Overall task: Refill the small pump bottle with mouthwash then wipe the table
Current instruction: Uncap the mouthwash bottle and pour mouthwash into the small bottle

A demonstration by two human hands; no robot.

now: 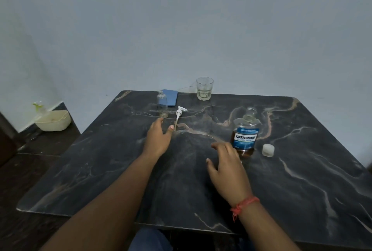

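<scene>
Though the small pump bottle (162, 105) stands empty, its pump (179, 113) lying beside it and the uncapped mouthwash (246, 133) well to its right, my open fingers (216, 147) hold nothing; pouring and wiping remain.

Your near table (181, 200) half is open for passing. Far side is crowded: small bottle (162, 104), pump (178, 114), cloth (170, 97), glass (204, 88). Right side: mouthwash (246, 133) and cap (268, 150) stand just apart.

Right hand (227, 167): fingertips blurred, contact with Listerine bottle (245, 132) undeterminable. Beyond left hand's (159, 140) fingers, blue cloth (171, 98) partly hidden behind small bottle (162, 106).
</scene>
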